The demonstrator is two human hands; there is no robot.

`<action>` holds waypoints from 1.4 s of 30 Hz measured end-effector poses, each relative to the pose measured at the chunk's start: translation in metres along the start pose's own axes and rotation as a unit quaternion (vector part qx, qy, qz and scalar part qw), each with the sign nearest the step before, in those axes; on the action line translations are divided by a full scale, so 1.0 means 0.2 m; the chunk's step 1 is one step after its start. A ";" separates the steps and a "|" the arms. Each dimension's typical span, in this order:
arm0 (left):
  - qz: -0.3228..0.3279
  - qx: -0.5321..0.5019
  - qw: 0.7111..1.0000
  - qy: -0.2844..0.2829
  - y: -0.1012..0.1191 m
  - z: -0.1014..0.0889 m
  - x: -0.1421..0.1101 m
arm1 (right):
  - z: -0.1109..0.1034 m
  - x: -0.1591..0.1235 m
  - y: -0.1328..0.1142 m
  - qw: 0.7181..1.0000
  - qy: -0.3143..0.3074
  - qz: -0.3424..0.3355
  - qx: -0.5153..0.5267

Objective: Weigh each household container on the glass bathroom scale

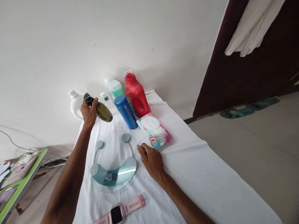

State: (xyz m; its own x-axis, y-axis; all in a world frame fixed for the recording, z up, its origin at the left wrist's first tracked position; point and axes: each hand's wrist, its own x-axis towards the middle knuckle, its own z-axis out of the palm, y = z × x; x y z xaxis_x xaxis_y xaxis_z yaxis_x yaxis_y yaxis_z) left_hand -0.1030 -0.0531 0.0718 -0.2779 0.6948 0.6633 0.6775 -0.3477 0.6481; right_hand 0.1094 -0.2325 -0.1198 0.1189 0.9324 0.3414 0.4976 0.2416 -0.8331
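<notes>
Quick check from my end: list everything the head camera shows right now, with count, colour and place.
glass scale: 1, clear with teal pads, middle of the cloth, display lit
white cloth: 1, white, spread on the floor
dark bottle: 1, olive with black cap, held tilted above the cloth
blue bottle: 1, blue, behind the scale
red jug: 1, red, by the wall
green bottle: 1, pale green, left of the red jug
white jug: 1, white, by the wall
small clear bottle: 1, white cap
wipes pack: 1, pink and teal
watch: 1, pink strap, near edge
slippers: 2, green, by the door
left hand: grips the dark bottle
right hand: rests beside the scale
</notes>
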 end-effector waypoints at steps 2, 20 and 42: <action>0.007 -0.022 0.999 -0.022 0.03 -0.14 -0.09 | 0.00 0.01 0.00 1.000 -0.007 0.006 -0.003; -0.068 -0.067 0.988 -0.120 0.16 -0.54 -0.71 | -0.02 0.00 -0.01 0.999 -0.040 0.007 -0.002; -0.296 -0.073 0.952 0.027 -0.34 -0.85 -1.12 | -0.02 -0.01 0.00 0.999 -0.049 -0.005 -0.010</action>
State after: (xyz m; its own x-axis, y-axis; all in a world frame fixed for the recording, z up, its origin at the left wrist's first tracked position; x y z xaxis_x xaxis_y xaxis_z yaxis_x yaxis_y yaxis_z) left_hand -0.2026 -0.2916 -0.0574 -0.6195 0.7636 0.1819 0.2909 0.0082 0.9567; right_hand 0.1131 -0.2352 -0.1193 0.0298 0.9523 0.3037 0.5150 0.2458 -0.8212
